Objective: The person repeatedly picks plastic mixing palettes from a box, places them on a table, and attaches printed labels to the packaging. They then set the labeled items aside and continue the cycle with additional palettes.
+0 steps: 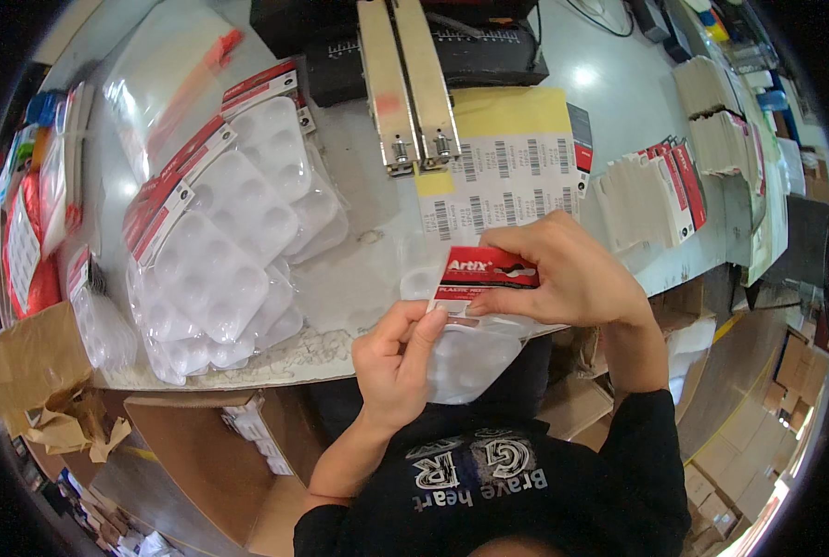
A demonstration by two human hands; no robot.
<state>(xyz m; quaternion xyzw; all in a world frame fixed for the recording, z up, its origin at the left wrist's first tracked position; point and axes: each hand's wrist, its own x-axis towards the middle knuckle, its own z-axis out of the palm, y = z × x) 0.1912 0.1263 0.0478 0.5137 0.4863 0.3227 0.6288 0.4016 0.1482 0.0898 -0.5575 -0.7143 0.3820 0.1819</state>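
Observation:
A red, black and white header card (484, 266) is pinched between both hands at the table's front edge. My left hand (394, 360) grips the card's lower left corner, thumb on top. Across the card's right end, my right hand (577, 274) closes with thumb and fingers. Below the card hangs a translucent white plastic paint palette (470, 364), seemingly in a clear bag; its upper part is hidden by the hands. Just beyond my hands lies a sheet of barcode labels (503, 190) with a yellow backing. Another palette (418, 280) shows partly under my hands.
Bagged palettes with red header cards (233, 232) overlap in a pile on the left. Clear bags (159, 84) lie behind them. A metal-armed machine (405, 88) stands at the back. Header cards (651, 195) are stacked on the right. An open cardboard box (210, 455) sits below the table.

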